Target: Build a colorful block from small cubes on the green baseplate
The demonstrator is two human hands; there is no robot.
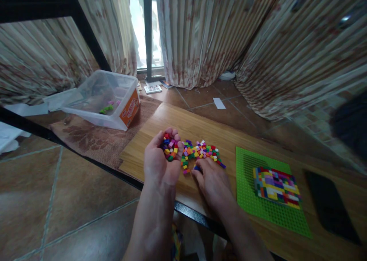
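Note:
My left hand is turned palm up and cupped around a heap of small toy bricks in many colours. Close beside it, my right hand reaches palm down over a loose pile of bricks on the wooden table. Its thumb and fingers are curled together at the pile's near edge, around a blue brick. To the right lies a green baseplate, bearing a block built of multicoloured bricks.
A clear plastic box with an orange label stands on a brown mat at the left, some green and pink pieces inside. A dark phone-like slab lies right of the baseplate. Black metal bars cross the upper left. Curtains hang behind.

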